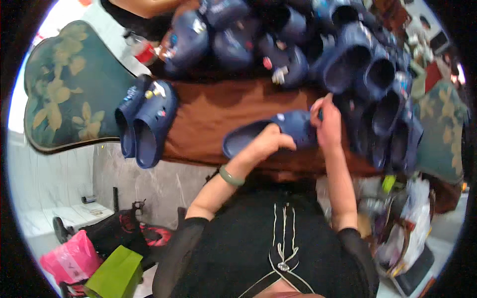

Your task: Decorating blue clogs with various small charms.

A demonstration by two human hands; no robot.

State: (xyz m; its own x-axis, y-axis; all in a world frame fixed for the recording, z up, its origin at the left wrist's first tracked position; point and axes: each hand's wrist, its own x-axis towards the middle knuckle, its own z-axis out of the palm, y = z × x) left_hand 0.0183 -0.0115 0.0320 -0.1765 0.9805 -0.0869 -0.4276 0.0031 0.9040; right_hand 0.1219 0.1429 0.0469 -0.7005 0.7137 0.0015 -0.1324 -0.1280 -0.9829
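A navy blue clog (243,137) lies on its side in front of me, toe to the right, on a brown cloth. My left hand (268,141) is closed on its middle, near the opening and strap. Beside the toe, my right hand (328,121) is closed with the fingertips pinched together; a small dark greenish bit shows at them, too small to name. A light-coloured charm sits on the clog's upper. A pale green bangle (231,176) circles my left wrist.
A pair of navy clogs with charms (155,124) stands at the left. Several more navy clogs (348,59) are heaped at the back and right. Brown cloth (203,109) covers the surface between green floral-patterned ends (64,94). A pink bag (72,256) and a green bag (117,273) sit below left.
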